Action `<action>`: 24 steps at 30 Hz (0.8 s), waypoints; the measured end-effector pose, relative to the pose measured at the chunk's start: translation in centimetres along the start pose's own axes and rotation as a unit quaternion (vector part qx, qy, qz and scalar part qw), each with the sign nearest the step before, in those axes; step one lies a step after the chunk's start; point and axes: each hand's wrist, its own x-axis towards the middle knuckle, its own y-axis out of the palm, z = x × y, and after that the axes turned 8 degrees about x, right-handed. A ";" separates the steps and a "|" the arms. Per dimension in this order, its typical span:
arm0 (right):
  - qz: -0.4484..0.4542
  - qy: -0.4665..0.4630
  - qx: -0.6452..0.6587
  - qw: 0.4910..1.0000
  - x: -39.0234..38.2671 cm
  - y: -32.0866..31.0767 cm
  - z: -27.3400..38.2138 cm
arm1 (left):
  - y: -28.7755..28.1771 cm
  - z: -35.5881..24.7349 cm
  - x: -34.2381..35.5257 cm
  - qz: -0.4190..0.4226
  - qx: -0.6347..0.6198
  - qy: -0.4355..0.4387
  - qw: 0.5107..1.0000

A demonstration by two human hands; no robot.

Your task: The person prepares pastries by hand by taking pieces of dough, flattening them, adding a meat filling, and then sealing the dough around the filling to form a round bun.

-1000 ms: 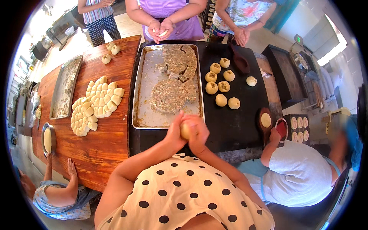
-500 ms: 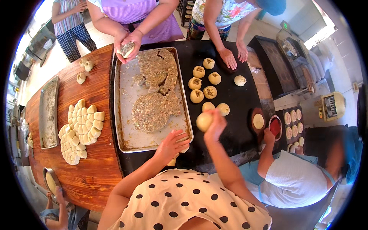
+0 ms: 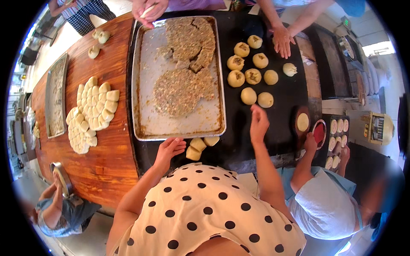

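My left hand is open at the front edge of the metal tray, fingers extended beside several dough pieces on the black work surface. My right hand holds nothing, its fingers loosely curved and apart, just below the dough balls. Several of these balls have filling showing at their pleated tops. In the tray lies a speckled, crumbly filling, split into slabs.
A wooden table at left bears cut dough and a narrow tray. Across the surface are co-workers' hands. At right, a co-worker reaches toward a red-filled bowl and a muffin tin.
My right hand has let go of the dough ball it held and moved up; one more ball sits among the group. A co-worker's hands at the top right have come down onto the black surface.
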 end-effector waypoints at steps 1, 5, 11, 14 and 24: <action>0.032 0.007 0.013 0.999 -3.3 0.2 0.6 | -0.5 1.2 -0.1 -0.005 0.004 0.002 1.000; 0.144 0.139 0.062 0.978 -13.0 2.0 0.4 | -1.8 5.6 0.6 -0.035 0.155 0.058 0.986; 0.175 0.028 -0.086 0.980 -15.5 7.3 -0.1 | -1.7 7.8 0.4 0.033 0.176 0.040 0.983; 0.167 0.101 -0.077 0.978 -14.5 8.2 -1.1 | -1.7 8.1 -0.6 0.044 0.181 0.034 0.982; 0.205 0.070 0.029 0.976 -14.2 4.1 -1.3 | -2.3 9.5 -3.5 0.004 0.133 0.027 0.991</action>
